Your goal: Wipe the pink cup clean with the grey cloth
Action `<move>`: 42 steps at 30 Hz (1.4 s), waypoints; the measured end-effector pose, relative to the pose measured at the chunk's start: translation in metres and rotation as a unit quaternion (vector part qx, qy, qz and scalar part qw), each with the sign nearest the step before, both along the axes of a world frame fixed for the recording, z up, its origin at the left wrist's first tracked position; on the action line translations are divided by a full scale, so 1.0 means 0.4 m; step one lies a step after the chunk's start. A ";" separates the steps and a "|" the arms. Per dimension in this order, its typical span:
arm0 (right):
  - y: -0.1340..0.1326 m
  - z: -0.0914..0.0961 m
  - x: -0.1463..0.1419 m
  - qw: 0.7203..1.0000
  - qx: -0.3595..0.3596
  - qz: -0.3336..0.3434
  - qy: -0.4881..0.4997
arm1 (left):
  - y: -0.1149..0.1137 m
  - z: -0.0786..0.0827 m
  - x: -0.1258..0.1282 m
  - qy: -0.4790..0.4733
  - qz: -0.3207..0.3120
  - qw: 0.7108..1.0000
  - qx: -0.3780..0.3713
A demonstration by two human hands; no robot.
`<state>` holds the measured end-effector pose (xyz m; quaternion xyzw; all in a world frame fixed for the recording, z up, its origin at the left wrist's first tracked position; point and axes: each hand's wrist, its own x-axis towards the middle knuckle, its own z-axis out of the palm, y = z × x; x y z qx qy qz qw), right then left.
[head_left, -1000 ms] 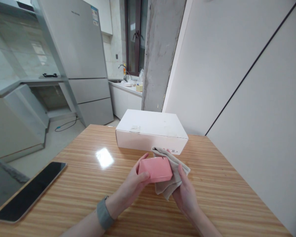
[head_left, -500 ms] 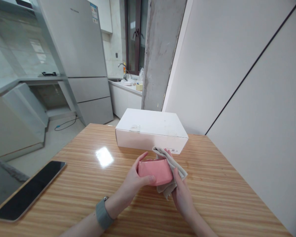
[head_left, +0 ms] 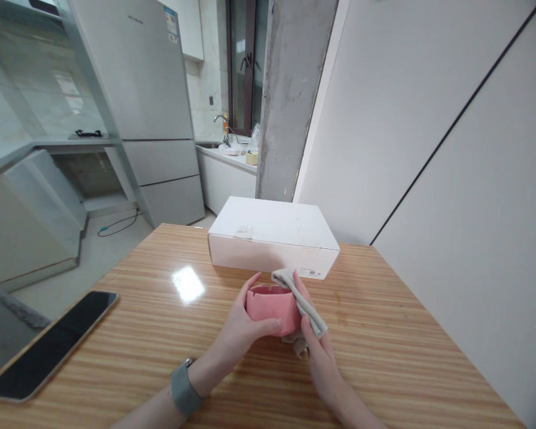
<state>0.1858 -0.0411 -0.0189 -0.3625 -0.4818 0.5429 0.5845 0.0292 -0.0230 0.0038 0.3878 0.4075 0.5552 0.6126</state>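
My left hand (head_left: 245, 322) grips a pink ashtray (head_left: 272, 311) by its left side, thumb across the near wall and fingers behind. The ashtray is held above the table, its notched rim facing up and part of its hollow inside showing. My right hand (head_left: 319, 345) is closed on a folded grey cloth (head_left: 306, 307) and presses it against the ashtray's right side. A loose end of the cloth hangs below the ashtray. The fingers behind the cloth are partly hidden.
A white cardboard box (head_left: 272, 229) stands on the wood-grain table (head_left: 384, 333) just beyond my hands. At the left edge lies a dark-screened phone (head_left: 53, 345). Further back are a grey fridge (head_left: 156, 107) and a sink counter (head_left: 227, 156); a white wall (head_left: 429, 119) rises on the right.
The ashtray has tipped and shifted slightly left, so more of its inside shows. My right hand and the cloth have moved left along with it.
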 end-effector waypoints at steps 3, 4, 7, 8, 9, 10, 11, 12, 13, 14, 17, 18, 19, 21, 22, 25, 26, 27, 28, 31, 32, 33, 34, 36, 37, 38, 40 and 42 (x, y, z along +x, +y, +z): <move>-0.009 0.001 0.003 0.993 0.061 -0.013 -0.099 | -0.003 0.002 0.003 0.027 0.010 1.000 0.010; -0.010 0.003 0.003 0.990 0.078 -0.015 -0.119 | -0.003 0.002 0.003 0.032 0.008 0.999 0.011; -0.003 0.014 0.001 0.991 0.076 -0.013 -0.111 | 0.001 -0.007 0.003 0.015 0.003 1.000 0.008; 0.003 0.017 0.001 0.994 0.059 -0.012 -0.087 | 0.004 -0.011 0.002 -0.009 0.000 1.000 -0.001; 0.011 0.020 0.002 0.998 0.040 -0.012 -0.057 | 0.006 -0.014 0.001 -0.039 -0.005 0.999 -0.018; 0.019 0.023 0.005 0.999 0.020 -0.011 -0.028 | 0.009 -0.016 -0.001 -0.071 -0.014 0.997 -0.037; 0.029 0.026 0.008 1.000 0.002 -0.012 -0.001 | 0.011 -0.017 -0.003 -0.098 -0.027 0.993 -0.055; 0.038 0.029 0.012 1.000 -0.013 -0.016 0.022 | 0.012 -0.017 -0.005 -0.116 -0.045 0.990 -0.069; 0.045 0.033 0.017 0.999 -0.025 -0.022 0.040 | 0.012 -0.015 -0.008 -0.121 -0.062 0.988 -0.074; 0.051 0.038 0.021 0.998 -0.034 -0.029 0.053 | 0.011 -0.013 -0.010 -0.114 -0.077 0.988 -0.070; 0.055 0.055 0.029 0.994 -0.055 -0.038 0.087 | 0.009 -0.010 -0.016 -0.061 -0.090 0.993 -0.034; 0.052 0.061 0.029 0.992 -0.062 -0.034 0.101 | 0.009 -0.011 -0.018 -0.044 -0.086 0.995 -0.019; 0.049 0.065 0.028 0.990 -0.070 -0.027 0.117 | 0.009 -0.011 -0.018 -0.033 -0.083 0.996 -0.007; 0.041 0.072 0.023 0.984 -0.090 -0.002 0.151 | 0.007 -0.012 -0.017 -0.039 -0.084 0.996 0.005; 0.038 0.073 0.020 0.981 -0.099 0.011 0.167 | 0.006 -0.012 -0.016 -0.054 -0.087 0.995 0.005; 0.033 0.069 0.013 0.976 -0.115 0.037 0.182 | -0.002 -0.008 -0.011 -0.110 -0.102 0.989 -0.010; 0.032 0.066 0.011 0.977 -0.115 0.041 0.176 | -0.004 -0.006 -0.009 -0.119 -0.104 0.987 -0.016; 0.032 0.063 0.009 0.979 -0.110 0.042 0.166 | -0.005 -0.004 -0.009 -0.119 -0.104 0.987 -0.022; 0.031 0.060 0.008 0.982 -0.103 0.041 0.152 | -0.006 -0.003 -0.009 -0.111 -0.102 0.988 -0.027; 0.027 0.050 0.006 0.993 -0.068 0.026 0.093 | -0.004 -0.003 -0.011 -0.062 -0.084 0.994 -0.032; 0.024 0.046 0.006 0.996 -0.055 0.021 0.071 | -0.002 -0.003 -0.012 -0.043 -0.077 0.996 -0.028; 0.021 0.042 0.006 0.998 -0.041 0.019 0.050 | -0.001 -0.004 -0.013 -0.024 -0.068 0.997 -0.022; 0.018 0.037 0.007 0.999 -0.027 0.020 0.030 | 0.001 -0.005 -0.013 -0.007 -0.058 0.998 -0.015; 0.011 0.027 0.011 1.000 -0.001 0.028 -0.008 | 0.002 -0.007 -0.014 0.019 -0.041 0.999 -0.005; 0.008 0.023 0.013 0.999 0.010 0.033 -0.028 | 0.003 -0.008 -0.013 0.026 -0.035 0.999 -0.005; 0.005 0.020 0.016 0.998 0.021 0.036 -0.050 | 0.003 -0.008 -0.013 0.030 -0.033 0.999 -0.007; 0.003 0.016 0.021 0.995 0.037 0.039 -0.081 | 0.004 -0.007 -0.012 0.026 -0.036 0.999 -0.012; 0.007 0.015 0.023 0.996 0.036 0.039 -0.074 | 0.004 -0.005 -0.010 0.012 -0.046 0.999 -0.019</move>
